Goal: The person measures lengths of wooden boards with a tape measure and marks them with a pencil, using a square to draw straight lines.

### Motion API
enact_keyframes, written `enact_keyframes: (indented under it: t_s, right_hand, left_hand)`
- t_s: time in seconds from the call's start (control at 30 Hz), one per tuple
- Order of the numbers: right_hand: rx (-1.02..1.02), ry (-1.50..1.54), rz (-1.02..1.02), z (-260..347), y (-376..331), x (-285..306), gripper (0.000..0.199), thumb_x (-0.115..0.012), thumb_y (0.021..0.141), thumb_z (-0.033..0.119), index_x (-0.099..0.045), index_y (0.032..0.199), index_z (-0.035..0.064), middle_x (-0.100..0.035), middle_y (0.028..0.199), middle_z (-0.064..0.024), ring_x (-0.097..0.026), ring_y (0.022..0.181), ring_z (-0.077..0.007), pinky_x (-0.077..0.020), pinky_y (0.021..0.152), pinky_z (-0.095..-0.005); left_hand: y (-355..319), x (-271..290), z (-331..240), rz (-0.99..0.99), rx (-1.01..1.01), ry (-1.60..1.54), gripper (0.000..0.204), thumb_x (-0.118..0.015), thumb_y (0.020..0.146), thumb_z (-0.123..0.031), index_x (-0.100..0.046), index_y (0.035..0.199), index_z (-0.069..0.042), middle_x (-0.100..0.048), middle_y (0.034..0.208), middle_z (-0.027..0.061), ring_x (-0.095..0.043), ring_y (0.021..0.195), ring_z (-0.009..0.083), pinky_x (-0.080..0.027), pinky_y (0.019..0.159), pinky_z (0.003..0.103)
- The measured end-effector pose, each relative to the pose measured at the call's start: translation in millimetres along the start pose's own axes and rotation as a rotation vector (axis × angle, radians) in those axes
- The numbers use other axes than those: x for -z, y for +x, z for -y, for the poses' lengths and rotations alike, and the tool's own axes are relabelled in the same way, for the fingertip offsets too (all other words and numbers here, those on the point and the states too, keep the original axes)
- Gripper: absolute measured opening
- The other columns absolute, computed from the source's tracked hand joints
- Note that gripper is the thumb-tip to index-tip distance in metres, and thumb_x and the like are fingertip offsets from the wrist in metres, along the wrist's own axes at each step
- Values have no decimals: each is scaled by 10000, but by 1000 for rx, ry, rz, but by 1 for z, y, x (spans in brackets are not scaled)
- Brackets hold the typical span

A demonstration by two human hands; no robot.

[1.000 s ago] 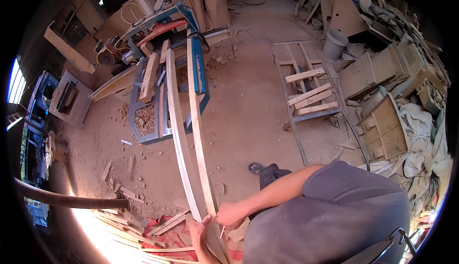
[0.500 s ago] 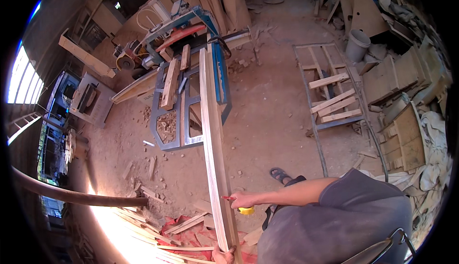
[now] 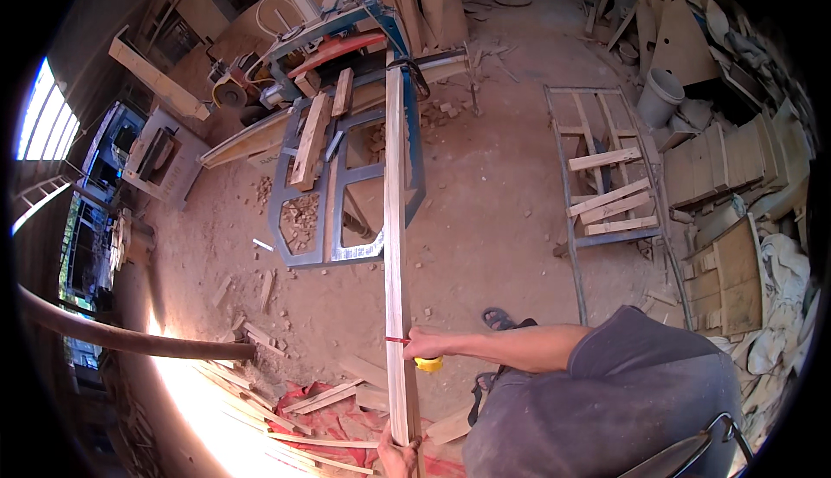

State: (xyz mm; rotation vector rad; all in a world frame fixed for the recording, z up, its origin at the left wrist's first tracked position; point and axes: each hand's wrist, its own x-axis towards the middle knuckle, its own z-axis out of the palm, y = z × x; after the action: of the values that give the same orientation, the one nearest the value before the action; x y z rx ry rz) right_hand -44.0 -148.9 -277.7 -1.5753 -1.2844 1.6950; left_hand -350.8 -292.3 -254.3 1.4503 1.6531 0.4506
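A long pale timber beam [image 3: 396, 253] runs from the bottom of the view up to the saw machine. My left hand [image 3: 399, 458] is closed around its near end, with part of the hand cut off by the lower edge. Farther along, my right hand [image 3: 421, 342] is at the beam's right side, its fingers closed on a thin red pencil [image 3: 396, 340] that lies across the beam's upper face. A yellow tape measure [image 3: 428, 364] shows under the same hand, held in the lower fingers.
A blue and red saw machine [image 3: 338, 50] with a grey metal frame table [image 3: 329, 218] stands ahead, short wood pieces [image 3: 310, 145] on it. To the right is a metal rack [image 3: 576, 253] with slats. Wood strips [image 3: 320, 439] lie lower left, below a brown pole [image 3: 138, 346].
The view has shifted a little. The beam stands more upright in the picture, and the pencil now reaches across its face. More of my left hand shows.
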Motion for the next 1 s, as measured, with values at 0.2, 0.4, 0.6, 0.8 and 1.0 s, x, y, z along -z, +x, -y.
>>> enact_keyframes:
  t_s: [0.2, 0.4, 0.6, 0.8, 1.0]
  right_hand:
    - [-15, -113, -31, 24, 5, 18, 407, -652, 731, 270, -694, 799, -129, -679, 742, -269, -684, 671, -331, -508, 623, -461]
    - [-45, -190, -38, 11, 16, 21, 365, -677, 745, 278, -680, 745, -87, -671, 711, -187, -657, 659, -245, -487, 591, -409]
    - [-36, 39, -3, -17, -16, 14, 215, -677, 848, 227, -644, 784, 24, -619, 739, -13, -561, 679, -138, -447, 619, -353]
    - [-113, 155, 238, -10, -90, 0, 537, -755, 888, 279, -601, 1328, 11, -554, 803, 21, -529, 724, -82, -431, 653, -283]
    - [-82, 114, 617, 14, -152, -57, 960, -805, 852, 285, -315, 1617, -26, -625, 1147, -46, -595, 1010, -121, -463, 878, -268]
  left_hand:
    - [17, -2, -17, 22, 106, 212, 476, -843, 715, -56, -715, 1154, 75, -782, 971, 161, -729, 882, 222, -568, 862, 365]
    - [37, -14, -54, 0, 18, 259, 481, -868, 682, -102, -730, 1128, 16, -757, 961, 258, -751, 910, 376, -570, 853, 442]
    - [25, -13, -61, -27, 54, 344, 739, -843, 723, -184, -598, 1407, -49, -743, 1088, 266, -714, 1049, 445, -561, 930, 495]
    - [-36, 3, -44, -323, -105, 257, 612, -850, 778, -178, -640, 1331, -22, -743, 1066, 229, -713, 988, 416, -560, 896, 467]
    - [-91, -42, -71, -316, -191, -552, 151, -754, 894, -84, -753, 984, 37, -759, 885, 107, -691, 770, 164, -547, 714, 313]
